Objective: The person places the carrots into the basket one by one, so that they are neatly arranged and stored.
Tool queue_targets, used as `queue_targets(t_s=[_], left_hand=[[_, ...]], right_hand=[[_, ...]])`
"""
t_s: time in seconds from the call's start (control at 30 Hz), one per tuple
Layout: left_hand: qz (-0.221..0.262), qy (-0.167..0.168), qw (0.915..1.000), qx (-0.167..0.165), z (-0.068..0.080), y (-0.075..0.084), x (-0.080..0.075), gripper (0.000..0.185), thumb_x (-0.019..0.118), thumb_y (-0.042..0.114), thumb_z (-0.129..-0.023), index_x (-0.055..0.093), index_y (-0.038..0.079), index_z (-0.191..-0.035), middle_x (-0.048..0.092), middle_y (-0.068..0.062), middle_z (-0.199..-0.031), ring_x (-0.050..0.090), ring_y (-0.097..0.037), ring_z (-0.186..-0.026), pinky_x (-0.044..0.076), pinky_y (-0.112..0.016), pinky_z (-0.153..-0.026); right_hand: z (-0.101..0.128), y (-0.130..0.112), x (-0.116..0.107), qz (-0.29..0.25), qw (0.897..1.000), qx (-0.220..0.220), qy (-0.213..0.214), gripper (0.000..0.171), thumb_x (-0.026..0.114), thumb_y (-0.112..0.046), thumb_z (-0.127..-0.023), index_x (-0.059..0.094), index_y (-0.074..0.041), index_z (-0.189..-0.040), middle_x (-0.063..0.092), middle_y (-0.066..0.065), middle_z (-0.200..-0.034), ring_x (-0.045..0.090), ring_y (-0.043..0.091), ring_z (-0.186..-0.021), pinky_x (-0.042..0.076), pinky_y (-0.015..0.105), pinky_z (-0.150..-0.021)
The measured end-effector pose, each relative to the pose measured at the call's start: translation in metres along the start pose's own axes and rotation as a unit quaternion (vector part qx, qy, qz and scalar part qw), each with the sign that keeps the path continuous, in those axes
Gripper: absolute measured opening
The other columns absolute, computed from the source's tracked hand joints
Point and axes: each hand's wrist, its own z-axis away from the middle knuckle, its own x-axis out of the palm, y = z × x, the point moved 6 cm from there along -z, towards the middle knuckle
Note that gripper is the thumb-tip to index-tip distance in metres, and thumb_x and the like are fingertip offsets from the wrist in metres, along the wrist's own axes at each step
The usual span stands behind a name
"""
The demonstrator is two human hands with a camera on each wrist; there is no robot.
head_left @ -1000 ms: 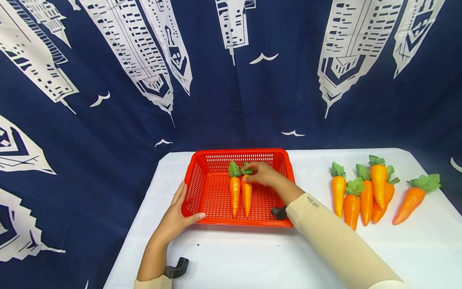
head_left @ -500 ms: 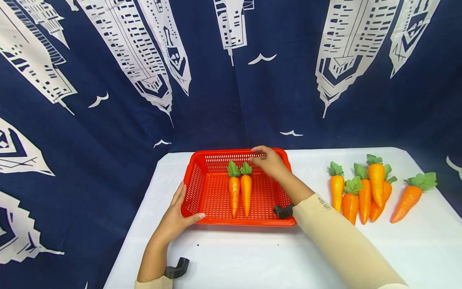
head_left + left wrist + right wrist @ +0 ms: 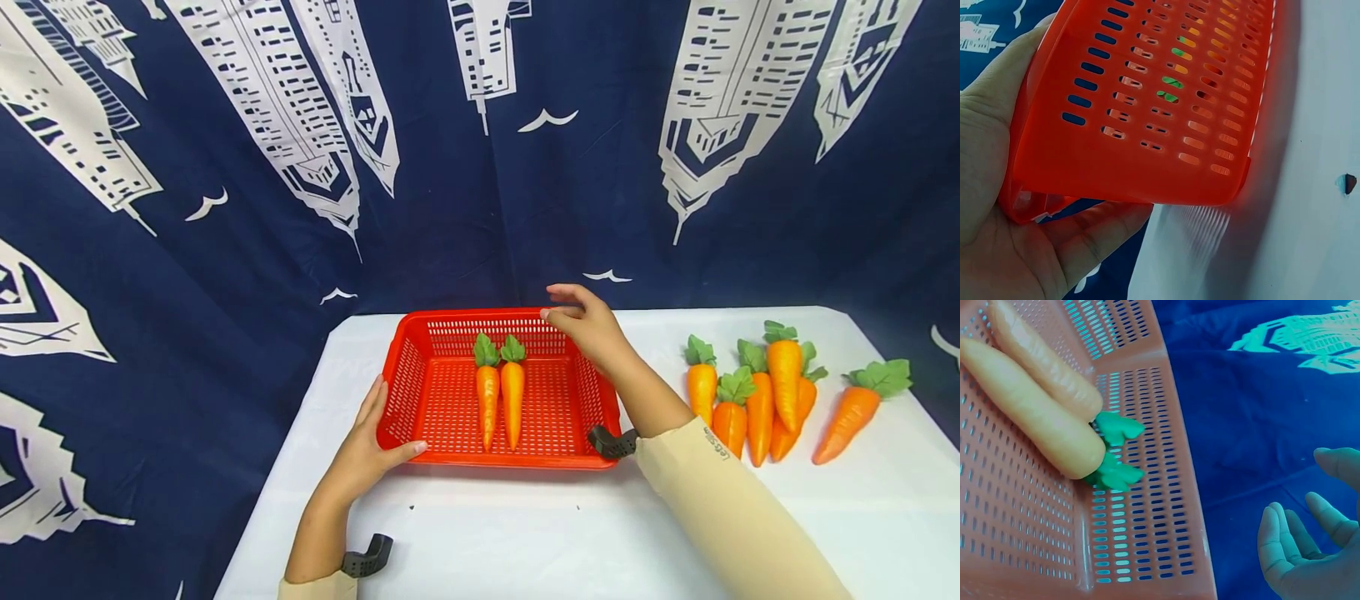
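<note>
A red slotted basket (image 3: 431,392) stands on the white table (image 3: 495,533). Two orange carrots with green leaves (image 3: 487,396) (image 3: 513,400) lie side by side in it, tips toward me; the right wrist view shows this pair of carrots (image 3: 1029,419) too. My left hand (image 3: 369,446) rests flat against the basket's near left corner (image 3: 1147,125), fingers straight along the wall and thumb on the front rim. My right hand (image 3: 581,321) hovers empty over the basket's far right rim, its fingers (image 3: 1300,550) loosely bent.
Several more carrots (image 3: 757,392) lie in a bunch on the table right of the basket, one more (image 3: 855,412) further right. A blue cloth with white building prints (image 3: 225,208) hangs behind and drapes at the left.
My right hand has let go of the second carrot's top and risen back and to the right, from inside the basket to above its far rim. The left hand has stayed put.
</note>
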Motion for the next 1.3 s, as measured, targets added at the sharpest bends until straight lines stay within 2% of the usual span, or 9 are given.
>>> queue_targets(t_s=[0.1,0.23,0.4,0.5,0.63,0.8,0.93,1.07,1.3], left_hand=[[-0.008,-0.002,1.0,0.001,0.0,0.0,0.0,0.121,0.088,0.042,-0.076,0.008,0.022,-0.164,0.0,0.01,-0.171,0.02,-0.035,-0.156,0.028,-0.066,-0.119],[-0.011,-0.002,0.9999,-0.001,0.0,0.0,0.0,0.123,0.088,0.046,-0.074,0.008,0.023,-0.164,0.0,0.012,-0.171,0.02,-0.034,-0.156,0.028,-0.065,-0.119],[-0.008,-0.003,1.0,-0.002,0.003,-0.002,0.0,0.123,0.088,0.048,-0.074,0.007,0.024,-0.164,-0.001,0.014,-0.17,0.019,-0.034,-0.157,0.028,-0.065,-0.119],[-0.006,-0.003,1.0,-0.003,0.003,-0.002,0.0,0.123,0.088,0.047,-0.075,0.007,0.024,-0.164,-0.001,0.015,-0.17,0.02,-0.034,-0.156,0.029,-0.065,-0.119],[-0.006,-0.003,1.0,-0.005,0.002,-0.002,0.0,0.121,0.088,0.044,-0.076,0.007,0.025,-0.164,-0.001,0.015,-0.17,0.021,-0.034,-0.156,0.03,-0.065,-0.119],[-0.006,-0.003,0.9999,-0.008,0.002,0.0,0.0,0.121,0.088,0.042,-0.076,0.008,0.024,-0.164,-0.001,0.015,-0.17,0.022,-0.034,-0.155,0.03,-0.065,-0.119],[-0.005,-0.004,1.0,-0.006,0.002,0.001,0.0,0.12,0.088,0.042,-0.076,0.008,0.023,-0.164,-0.001,0.016,-0.17,0.021,-0.034,-0.156,0.028,-0.065,-0.119],[-0.001,-0.004,1.0,-0.006,0.002,0.001,0.0,0.12,0.088,0.041,-0.076,0.008,0.024,-0.164,0.0,0.016,-0.17,0.021,-0.034,-0.156,0.028,-0.065,-0.119],[0.001,-0.004,1.0,-0.008,0.002,0.0,0.0,0.12,0.088,0.041,-0.076,0.008,0.026,-0.164,0.0,0.017,-0.17,0.021,-0.033,-0.156,0.027,-0.066,-0.119]], right_hand=[[0.008,-0.001,-0.006,-0.016,1.0,-0.003,0.005,0.052,0.066,-0.025,-0.098,0.05,-0.013,-0.146,0.052,0.012,-0.148,0.057,0.029,-0.132,0.042,0.05,-0.116],[0.016,-0.003,-0.016,-0.024,1.0,-0.012,0.017,0.052,0.064,-0.028,-0.099,0.049,-0.014,-0.146,0.055,0.012,-0.144,0.062,0.015,-0.122,0.043,0.045,-0.115],[0.029,0.0,-0.032,-0.023,0.999,-0.013,0.045,0.055,0.064,-0.03,-0.099,0.047,-0.013,-0.148,0.053,0.009,-0.148,0.059,0.001,-0.115,0.043,0.044,-0.115],[0.039,0.006,-0.042,-0.028,0.997,-0.007,0.074,0.058,0.065,-0.031,-0.099,0.046,-0.014,-0.15,0.051,0.009,-0.15,0.057,0.003,-0.119,0.042,0.047,-0.116],[0.051,0.018,-0.054,-0.02,0.993,0.013,0.113,0.061,0.065,-0.033,-0.099,0.043,-0.018,-0.153,0.05,0.01,-0.152,0.055,0.016,-0.131,0.042,0.051,-0.116],[0.064,0.037,-0.069,-0.015,0.987,0.049,0.154,0.068,0.064,-0.036,-0.098,0.035,-0.02,-0.158,0.041,0.011,-0.16,0.043,0.03,-0.145,0.039,0.055,-0.117],[0.074,0.055,-0.08,-0.023,0.976,0.091,0.195,0.074,0.065,-0.038,-0.097,0.03,-0.021,-0.16,0.031,0.01,-0.165,0.034,0.032,-0.152,0.033,0.057,-0.12],[0.082,0.072,-0.091,-0.023,0.965,0.124,0.232,0.075,0.065,-0.037,-0.097,0.028,-0.022,-0.161,0.026,0.008,-0.168,0.026,0.028,-0.155,0.026,0.051,-0.125],[0.096,0.098,-0.104,-0.023,0.953,0.146,0.266,0.076,0.062,-0.036,-0.098,0.022,-0.022,-0.162,0.017,0.005,-0.17,0.014,0.023,-0.159,0.011,0.045,-0.13]])
